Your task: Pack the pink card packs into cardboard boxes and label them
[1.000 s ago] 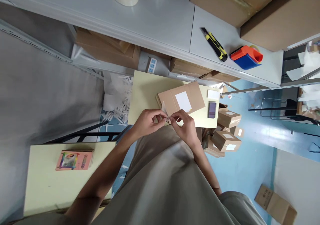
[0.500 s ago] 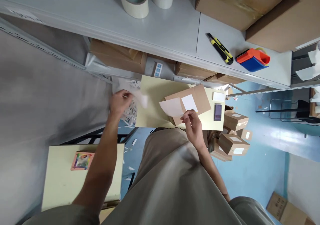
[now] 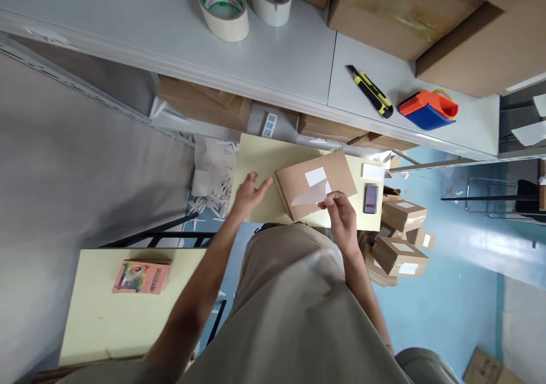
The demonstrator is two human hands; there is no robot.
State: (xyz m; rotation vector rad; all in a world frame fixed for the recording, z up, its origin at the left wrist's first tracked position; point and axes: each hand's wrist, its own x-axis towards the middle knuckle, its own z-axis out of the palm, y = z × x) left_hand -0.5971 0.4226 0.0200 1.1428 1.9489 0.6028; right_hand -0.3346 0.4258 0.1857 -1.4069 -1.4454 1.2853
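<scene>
My right hand (image 3: 342, 218) pinches a thin whitish sheet, a label or its film (image 3: 310, 194), by one corner. That sheet hangs over a flat cardboard box (image 3: 341, 170), which lies slightly turned on the pale yellow table (image 3: 256, 151). A white label (image 3: 315, 176) is on the box's top, partly covered by the sheet. My left hand (image 3: 251, 193) is above the table, left of the box and apart from it. Its fingers are spread and hold nothing.
Paper scraps (image 3: 215, 185) fill a spot beyond the table's left end. A phone (image 3: 371, 198) lies at the right end. On the shelf above are tape rolls (image 3: 224, 9), a utility knife (image 3: 370, 91) and a tape dispenser (image 3: 427, 110). Cartons (image 3: 401, 256) are piled at right.
My left hand has let go of a whitish piece over the scraps and moved right toward the box. My right hand has shifted slightly right and down with its sheet.
</scene>
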